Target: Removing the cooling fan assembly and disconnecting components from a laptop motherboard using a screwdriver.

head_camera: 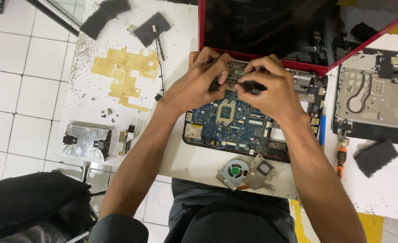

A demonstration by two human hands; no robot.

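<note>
Both hands work at the back edge of an opened laptop [253,121] that lies on the white table [181,157]. The left hand [196,85] and the right hand [273,87] meet just below the red-framed screen [262,27], near the hinge. Each grip is clenched around a small dark part [248,85] held between the fingertips of both hands; what kind of part it is cannot be told, as the fingers cover most of it. Directly under the hands lies the bare blue circuit board [235,121] inside the laptop's base.

At the near edge of the table, just in front of the laptop, rests a cooling fan with its metal heat pipe [246,173]. To the left sits a silver hard drive [86,141] with a small connector board beside it. Further back on the left lie dark foam pads [151,27] and a thin black cable [160,49], next to a yellow patch of glue residue [124,72]. On the right stands a grey metal laptop chassis [374,99], with an orange-handled screwdriver [341,157] and another dark pad [376,155] near it.
</note>
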